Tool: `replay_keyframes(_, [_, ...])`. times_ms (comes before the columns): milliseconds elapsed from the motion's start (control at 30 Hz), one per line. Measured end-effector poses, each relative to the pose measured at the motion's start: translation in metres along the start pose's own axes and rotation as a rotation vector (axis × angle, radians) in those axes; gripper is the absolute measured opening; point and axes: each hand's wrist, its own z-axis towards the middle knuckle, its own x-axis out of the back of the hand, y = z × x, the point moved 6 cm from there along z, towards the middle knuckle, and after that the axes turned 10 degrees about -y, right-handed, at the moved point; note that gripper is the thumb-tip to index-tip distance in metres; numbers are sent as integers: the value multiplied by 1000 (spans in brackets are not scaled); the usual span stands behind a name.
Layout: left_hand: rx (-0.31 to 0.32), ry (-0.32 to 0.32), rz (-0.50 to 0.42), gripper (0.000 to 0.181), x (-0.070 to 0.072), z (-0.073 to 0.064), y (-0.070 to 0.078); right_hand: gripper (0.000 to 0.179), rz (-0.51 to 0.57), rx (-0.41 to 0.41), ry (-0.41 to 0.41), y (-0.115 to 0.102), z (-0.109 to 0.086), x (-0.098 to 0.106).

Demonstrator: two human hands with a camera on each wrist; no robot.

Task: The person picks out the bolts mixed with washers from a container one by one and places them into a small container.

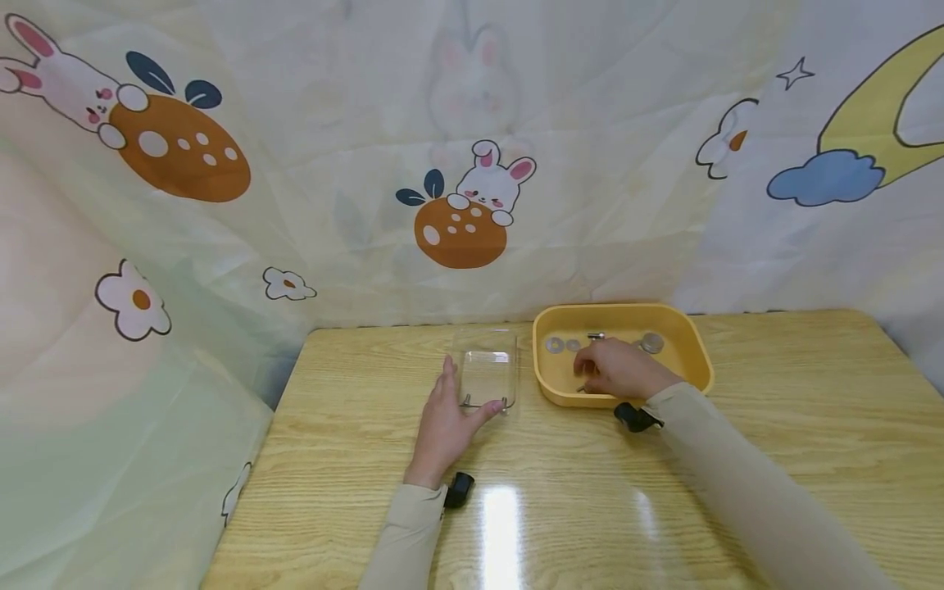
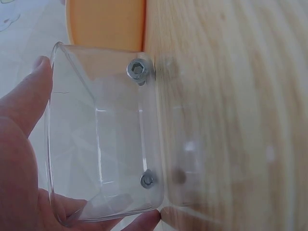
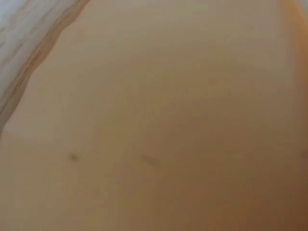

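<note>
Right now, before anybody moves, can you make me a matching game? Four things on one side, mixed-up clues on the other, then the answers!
Things:
1. Left hand
2. Right hand
3. Tray
4. Bolt with a six-sided hole in its head

Clues:
A. Yellow
B. Inside the clear box
C. Reaching into something that has low sides and isn't see-through
D. Touching something see-through

Right pairs: 1-D, 2-C, 3-A, 4-B

A clear box (image 2: 120,130) holding two bolts (image 2: 138,70) stands upright.
</note>
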Motion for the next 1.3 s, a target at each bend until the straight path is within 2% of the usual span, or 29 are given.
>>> replay_keyframes(500, [-1,3,3,120,0,-2,0,13,30,-33,-44,6,6,-5])
replay_keyframes(733, [-15,7,9,120,0,-1,1,5,49,-40,-43,8,6,-6])
replay_keyframes(1300, [-7,4,14,120,-1,-1,0,11,19,-26,-6,7,5,-5])
